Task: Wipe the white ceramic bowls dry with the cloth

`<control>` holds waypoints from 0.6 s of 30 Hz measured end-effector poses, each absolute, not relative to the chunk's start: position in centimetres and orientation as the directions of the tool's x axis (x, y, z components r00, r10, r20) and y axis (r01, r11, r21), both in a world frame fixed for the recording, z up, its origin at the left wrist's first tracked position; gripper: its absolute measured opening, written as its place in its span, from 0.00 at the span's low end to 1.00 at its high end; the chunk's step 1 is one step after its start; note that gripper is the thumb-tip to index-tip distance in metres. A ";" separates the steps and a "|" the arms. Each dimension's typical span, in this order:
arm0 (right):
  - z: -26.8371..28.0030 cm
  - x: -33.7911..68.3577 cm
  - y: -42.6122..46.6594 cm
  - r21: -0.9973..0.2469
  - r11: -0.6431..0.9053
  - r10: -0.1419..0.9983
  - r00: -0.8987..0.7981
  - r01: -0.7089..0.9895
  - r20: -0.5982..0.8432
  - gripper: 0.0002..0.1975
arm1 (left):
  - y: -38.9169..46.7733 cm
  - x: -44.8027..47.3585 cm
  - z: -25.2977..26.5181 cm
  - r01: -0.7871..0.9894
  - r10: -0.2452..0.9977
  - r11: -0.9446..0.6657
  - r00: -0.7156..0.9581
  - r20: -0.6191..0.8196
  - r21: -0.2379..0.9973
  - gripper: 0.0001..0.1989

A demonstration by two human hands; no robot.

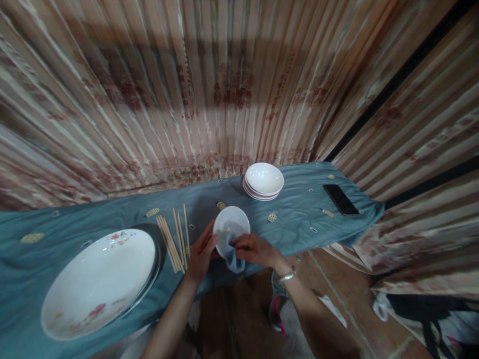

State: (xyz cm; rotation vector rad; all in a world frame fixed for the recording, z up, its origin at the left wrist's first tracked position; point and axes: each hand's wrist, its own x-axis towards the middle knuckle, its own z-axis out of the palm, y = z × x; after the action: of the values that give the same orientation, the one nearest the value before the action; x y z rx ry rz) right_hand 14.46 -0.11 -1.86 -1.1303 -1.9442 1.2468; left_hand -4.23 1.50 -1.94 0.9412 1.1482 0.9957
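Above the front edge of the table, a small white bowl [232, 218] is tilted with its inside toward me. My left hand [202, 249] grips the bowl by its left side, fingers partly behind it. My right hand [254, 249] is closed on a blue-grey cloth [235, 262], pressed at the bowl's lower right rim with part of the cloth inside and the rest hanging below. A bracelet circles my right wrist. Just left of my left hand lie several wooden chopsticks [172, 245], loosely side by side.
A stack of white bowls [265, 178] stands toward the back. Large floral oval plates [99, 284] lie stacked at left. A black phone [340, 199] rests at the right end of the teal tablecloth [295, 214]. Curtains [209, 99] hang behind; a foot in a sandal [277, 309] shows below.
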 end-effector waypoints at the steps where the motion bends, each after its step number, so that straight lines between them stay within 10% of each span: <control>1: -2.0 14.6 -0.1 -0.879 0.227 0.881 -0.473 0.419 0.002 0.16 | 1.5 -4.2 -1.9 -0.131 0.954 0.287 0.127 -0.271 0.949 0.39; 9: -3.0 14.9 0.0 -0.514 0.308 0.951 -0.241 0.801 0.195 0.12 | 1.6 -4.0 -1.9 -0.116 0.956 0.289 0.096 -0.279 0.950 0.39; 18: -3.2 13.8 1.2 -0.413 0.347 0.889 -0.155 0.842 0.431 0.17 | 1.3 -4.2 -2.2 -0.139 0.955 0.288 0.115 -0.274 0.947 0.39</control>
State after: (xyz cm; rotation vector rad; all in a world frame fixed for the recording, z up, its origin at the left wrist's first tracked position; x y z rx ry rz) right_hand 13.79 1.22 -3.16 -1.5044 -2.0027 0.1000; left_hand -4.20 1.27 -2.19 0.9323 1.1507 1.0010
